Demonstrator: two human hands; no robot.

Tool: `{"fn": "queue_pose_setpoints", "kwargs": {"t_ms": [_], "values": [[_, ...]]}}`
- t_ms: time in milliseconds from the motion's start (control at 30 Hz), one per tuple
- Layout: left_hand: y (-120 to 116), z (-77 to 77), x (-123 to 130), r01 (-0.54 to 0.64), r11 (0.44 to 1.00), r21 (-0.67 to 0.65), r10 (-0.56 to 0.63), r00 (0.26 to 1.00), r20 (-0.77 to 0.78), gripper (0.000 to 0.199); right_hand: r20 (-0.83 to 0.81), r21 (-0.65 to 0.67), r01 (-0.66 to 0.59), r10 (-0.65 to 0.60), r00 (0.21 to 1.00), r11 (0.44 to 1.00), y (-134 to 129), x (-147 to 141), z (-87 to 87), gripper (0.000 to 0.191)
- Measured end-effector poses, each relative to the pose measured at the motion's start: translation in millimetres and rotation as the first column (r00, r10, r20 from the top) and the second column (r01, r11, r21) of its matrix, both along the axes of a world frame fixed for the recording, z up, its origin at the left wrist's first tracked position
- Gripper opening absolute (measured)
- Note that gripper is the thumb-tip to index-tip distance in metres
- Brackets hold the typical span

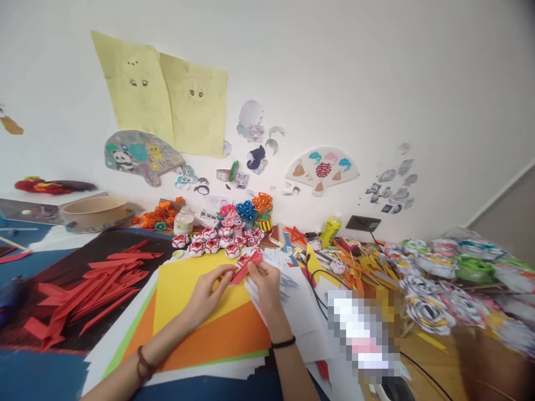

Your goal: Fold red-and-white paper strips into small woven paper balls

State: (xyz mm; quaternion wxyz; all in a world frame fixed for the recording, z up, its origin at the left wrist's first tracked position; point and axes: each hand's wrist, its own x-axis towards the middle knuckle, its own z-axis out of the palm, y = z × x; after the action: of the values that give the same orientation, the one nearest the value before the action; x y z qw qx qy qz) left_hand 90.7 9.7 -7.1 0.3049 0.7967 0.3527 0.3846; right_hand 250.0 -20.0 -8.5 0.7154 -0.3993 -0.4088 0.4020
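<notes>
Between my two hands I hold a small piece of red paper (241, 273), which is over the far right part of the yellow sheet (179, 287). It is narrow, plain and matte, folded into a strip, and it lies slantwise, with its farther end toward the right. My left hand (205, 292) pinches its nearer end, and my right hand (265, 283) pinches it higher, with the thumb upon it. To the left of the yellow sheet lie many similar red strips (100, 284) in a heap.
</notes>
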Motion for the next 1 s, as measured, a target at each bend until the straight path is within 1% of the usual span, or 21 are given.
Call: {"fn": "queue_pose_setpoints", "kwargs": {"t_ms": [100,167,200,233,267,300,333,367,433,467,533,600,667,767,900,1000], "values": [[10.8,4.8,13.0,0.0,1.0,0.01,0.0,1.0,0.006,0.037,-0.028,0.022,0.046,-0.045,0.999,0.999,-3.9,5.2,8.8,0.026],[24.0,13.8,28.9,0.04,0.998,0.05,-0.039,0.999,-0.012,0.038,-0.03,0.031,0.064,-0.063,0.998,0.997,-5.7,11.2,13.1,0.027],[32.5,20.0,39.3,0.07,0.995,0.074,-0.068,0.997,-0.027,0.039,-0.03,0.025,0.097,-0.096,0.995,0.995,-6.1,15.9,14.2,0.027],[42.1,26.8,51.3,0.099,0.99,0.096,-0.094,0.994,-0.052,0.041,-0.036,0.014,0.166,-0.166,0.986,0.986,-6.0,21.9,14.5,0.028],[52.5,33.7,64.6,0.1,0.987,0.123,-0.091,0.993,-0.077,0.042,-0.05,-0.001,0.238,-0.238,0.97,0.971,-5.7,29.2,14.0,0.028],[63.3,40.1,78.8,0.125,0.981,0.145,-0.103,0.983,-0.151,0.042,-0.093,-0.011,0.305,-0.305,0.948,0.952,-5.1,37.5,12.8,0.028],[74.1,45.3,93.6,0.153,0.973,0.171,-0.106,0.961,-0.257,0.041,-0.157,-0.012,0.363,-0.36,0.92,0.932,-4.5,46.5,11.2,0.029],[84.4,48.9,108.6,0.194,0.964,0.18,-0.113,0.917,-0.382,0.04,-0.242,-0.011,0.432,-0.421,0.874,0.902,-4.1,55.8,9.4,0.03],[101.7,50.4,137.4,0.232,0.957,0.173,-0.134,0.885,-0.446,0.03,-0.379,-0.013,0.559,-0.521,0.765,0.829,-4.4,74.0,5.7,0.034],[108.3,48.6,150.3,0.251,0.953,0.167,-0.147,0.871,-0.469,0.025,-0.417,-0.019,0.603,-0.554,0.72,0.798,-5.2,82.1,3.9,0.035],[117.6,41.4,171.6,0.289,0.944,0.156,-0.173,0.841,-0.512,0.02,-0.44,-0.025,0.656,-0.598,0.67,0.754,-7.8,95.2,0.9,0.034],[123.7,32.4,185.6,0.332,0.933,0.142,-0.205,0.811,-0.547,0.021,-0.44,-0.036,0.673,-0.616,0.653,0.739,-10.4,103.3,-1.4,0.034],[129.0,24.4,192.3,0.38,0.916,0.126,-0.245,0.781,-0.574,0.028,-0.439,-0.048,0.668,-0.617,0.653,0.742,-11.8,107.0,-3.2,0.033],[138.2,16.2,192.1,0.456,0.884,0.102,-0.311,0.737,-0.6,0.042,-0.415,-0.056,0.659,-0.618,0.668,0.75,-11.4,107.2,-4.6,0.031],[149.0,10.8,182.0,0.53,0.844,0.084,-0.376,0.696,-0.612,0.052,-0.412,-0.071,0.651,-0.617,0.671,0.756,-10.3,106.5,-5.8,0.028],[150.0,11.0,171.9,0.569,0.816,0.102,-0.391,0.673,-0.628,0.054,-0.374,-0.066,0.643,-0.617,0.693,0.763,-11.7,107.4,-6.9,0.027]]}}
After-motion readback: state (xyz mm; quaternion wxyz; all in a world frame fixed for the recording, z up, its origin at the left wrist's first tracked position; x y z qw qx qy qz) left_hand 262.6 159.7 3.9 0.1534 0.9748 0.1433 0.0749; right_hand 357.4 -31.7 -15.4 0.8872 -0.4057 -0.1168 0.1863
